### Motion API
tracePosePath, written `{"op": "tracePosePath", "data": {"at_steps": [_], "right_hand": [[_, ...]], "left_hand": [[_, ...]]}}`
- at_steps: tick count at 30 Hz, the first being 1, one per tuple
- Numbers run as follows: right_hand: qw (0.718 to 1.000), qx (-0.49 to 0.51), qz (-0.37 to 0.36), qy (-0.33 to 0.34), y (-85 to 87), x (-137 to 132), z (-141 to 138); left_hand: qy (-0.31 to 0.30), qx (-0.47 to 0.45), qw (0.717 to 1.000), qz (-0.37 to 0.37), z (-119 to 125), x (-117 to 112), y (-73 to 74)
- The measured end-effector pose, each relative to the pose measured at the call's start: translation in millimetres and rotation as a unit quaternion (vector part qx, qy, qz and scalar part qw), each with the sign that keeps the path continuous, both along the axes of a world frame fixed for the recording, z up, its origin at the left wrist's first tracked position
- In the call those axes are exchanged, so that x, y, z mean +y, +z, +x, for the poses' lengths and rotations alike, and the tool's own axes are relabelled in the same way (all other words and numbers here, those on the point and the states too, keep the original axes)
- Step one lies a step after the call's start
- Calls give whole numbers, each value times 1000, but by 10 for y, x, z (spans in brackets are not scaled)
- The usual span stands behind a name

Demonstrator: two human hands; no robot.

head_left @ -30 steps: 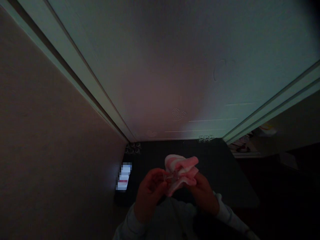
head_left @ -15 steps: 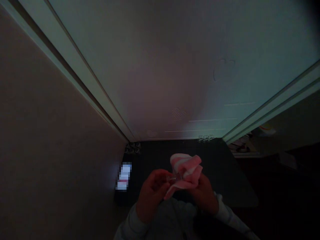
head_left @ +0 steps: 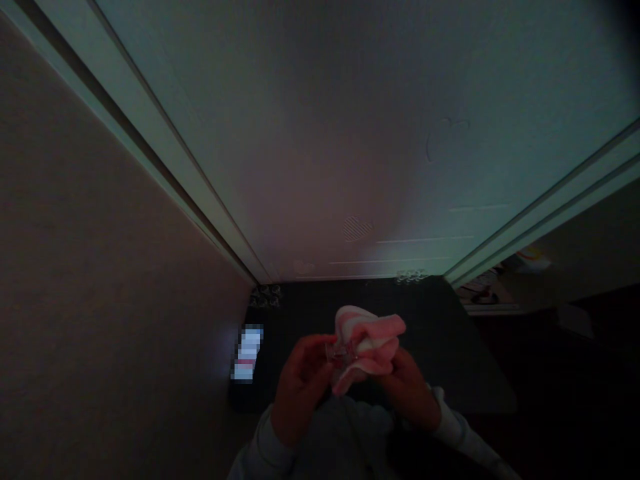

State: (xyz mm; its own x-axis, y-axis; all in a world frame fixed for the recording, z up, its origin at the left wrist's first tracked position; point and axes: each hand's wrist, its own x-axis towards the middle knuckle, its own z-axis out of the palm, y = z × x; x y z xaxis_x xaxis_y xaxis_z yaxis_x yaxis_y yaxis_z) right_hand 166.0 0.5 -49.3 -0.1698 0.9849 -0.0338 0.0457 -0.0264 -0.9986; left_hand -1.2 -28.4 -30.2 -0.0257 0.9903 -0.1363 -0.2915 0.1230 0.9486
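Dim light leaves a pale panel [head_left: 300, 120], embossed with hearts and lines, standing upright along the far edge of a dark tabletop [head_left: 460, 380], with a brownish wall [head_left: 110, 253] closing off the side toward nine and ten o'clock. Taking the pink-and-white striped cloth [head_left: 376, 327] as the centre of the dial, the person's left hand [head_left: 301, 383] comes in from eight o'clock, thumb and fingers pinching the near end of a small clear object [head_left: 341, 354] that looks like glass or plastic. Its other end goes into the folds of the cloth, which the right hand [head_left: 409, 390], between four and five o'clock, grips in a bunch from behind; its fingertips are hidden. Both cloth and clear object are held up over the front part of the tabletop. At nine o'clock lies a bright, pixelated screen [head_left: 247, 353]. One cluster of small clear pieces [head_left: 267, 295] sits at ten o'clock by the wall, and a second transparent group [head_left: 413, 277] at one o'clock, beside the panel's foot.
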Motion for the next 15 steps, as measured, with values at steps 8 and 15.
{"op": "tracePosePath", "data": {"at_steps": [8,15], "right_hand": [[999,39,-12,7,-12,-33,-24],[999,-3,35,15,-69,-36,29]], "left_hand": [[-18,7,997,-80,-86,46,-120],[-17,-88,984,-157,-45,75,-131]]}}
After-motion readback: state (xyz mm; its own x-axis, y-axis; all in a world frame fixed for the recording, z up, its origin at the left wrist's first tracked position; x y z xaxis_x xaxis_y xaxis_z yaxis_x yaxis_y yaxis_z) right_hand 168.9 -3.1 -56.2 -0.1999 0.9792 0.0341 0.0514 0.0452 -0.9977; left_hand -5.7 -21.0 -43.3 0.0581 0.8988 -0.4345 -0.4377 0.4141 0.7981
